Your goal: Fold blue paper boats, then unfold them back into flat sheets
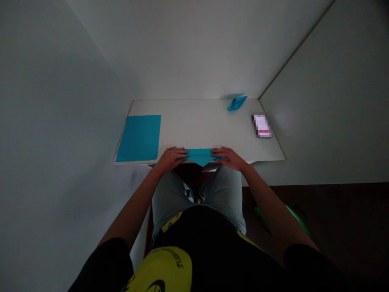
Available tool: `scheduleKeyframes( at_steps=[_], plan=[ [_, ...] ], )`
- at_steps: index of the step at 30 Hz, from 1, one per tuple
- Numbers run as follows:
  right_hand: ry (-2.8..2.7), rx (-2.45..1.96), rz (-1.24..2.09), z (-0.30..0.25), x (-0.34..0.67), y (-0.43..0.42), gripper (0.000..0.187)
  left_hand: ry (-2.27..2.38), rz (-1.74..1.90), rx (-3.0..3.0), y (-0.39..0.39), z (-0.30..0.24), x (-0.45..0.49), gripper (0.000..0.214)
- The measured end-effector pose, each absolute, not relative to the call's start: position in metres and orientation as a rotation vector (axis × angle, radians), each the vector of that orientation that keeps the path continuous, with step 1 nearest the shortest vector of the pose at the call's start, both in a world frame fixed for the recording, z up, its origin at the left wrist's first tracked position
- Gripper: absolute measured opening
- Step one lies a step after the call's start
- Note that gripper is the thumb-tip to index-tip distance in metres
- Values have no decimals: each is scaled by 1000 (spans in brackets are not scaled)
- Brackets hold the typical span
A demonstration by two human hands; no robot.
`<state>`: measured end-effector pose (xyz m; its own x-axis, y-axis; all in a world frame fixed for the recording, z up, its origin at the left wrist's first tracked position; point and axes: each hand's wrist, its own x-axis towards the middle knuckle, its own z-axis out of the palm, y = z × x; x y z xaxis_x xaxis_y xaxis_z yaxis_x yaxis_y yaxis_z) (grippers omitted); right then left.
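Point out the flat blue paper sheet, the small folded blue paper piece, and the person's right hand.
Flat blue paper sheet [139, 138]: head view, sheet's middle.
Small folded blue paper piece [237, 103]: head view, piece's middle.
Person's right hand [229, 158]: head view, back of hand.

No words could be read anywhere in this view. The only printing lay below the front edge of the white desk [194, 121], on a black top [209, 239]. On it, a yellow panel [161, 269] carried black lettering that ran in an arc and appeared upside down, but it was too small and blurred to make out. Beneath that lettering, a curved black emblem [156, 286] was cut off by the bottom of the view, so no brand could be told. Also below the desk edge, a narrow yellow strip [172, 222] bore small dark marks that could not be read. On the desk's right side, a pixelated white object [262, 125] showed a red band, with any markings obscured.
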<state>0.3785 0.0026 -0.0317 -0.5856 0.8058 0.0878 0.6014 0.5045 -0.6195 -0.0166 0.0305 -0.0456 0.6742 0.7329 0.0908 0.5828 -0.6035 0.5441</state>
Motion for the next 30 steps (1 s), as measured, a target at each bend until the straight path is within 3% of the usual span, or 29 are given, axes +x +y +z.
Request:
scheduleKeyframes(
  at_steps=[5, 10, 12, 16, 23, 30],
  plan=[
    [-2393, -1165, 925, -26, 382, 5, 32, 929, 357, 2321, 41, -40, -22, 22],
    [-2352, -1157, 864, -25, 375, 8, 22, 963, 498, 2248, 44, -41, -15, 13],
    [-2308, -1184, 788, -27, 370, 7, 27, 1071, 524, 2238, 44, -41, -9, 19],
    [-2222, -1274, 624, -33, 366, 6, 46, 1287, 514, 2214, 48, -42, -3, 56],
    [-2233, -1315, 639, -39, 371, 7, 55, 1331, 402, 2148, 56, -43, 0, 47],
    [-2221, -1363, 618, -38, 367, 5, 66, 1419, 383, 2032, 51, -46, 3, 52]
  ],
)
